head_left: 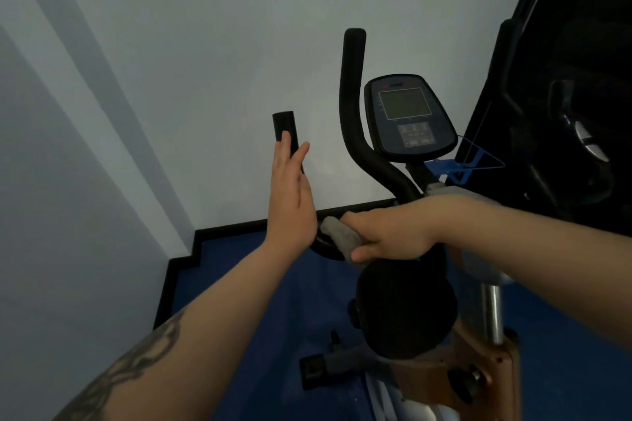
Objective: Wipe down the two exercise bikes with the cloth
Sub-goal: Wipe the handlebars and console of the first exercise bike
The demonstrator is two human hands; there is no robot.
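An exercise bike stands in front of me with a black saddle (405, 308), two black handlebar grips and a grey console (408, 116) with a screen. My left hand (290, 195) is flat with straight fingers against the left grip (285, 125). My right hand (386, 236) grips a grey cloth (338, 236) and holds it on the curved handlebar bar just below the left hand. The right grip (352, 85) rises beside the console.
A pale wall fills the left and back. The floor is blue with a black skirting edge (219, 229). A dark machine (567, 96) stands close on the right, with a blue wire holder (468, 164) beside the console. The bike's frame and foot (314, 369) lie below.
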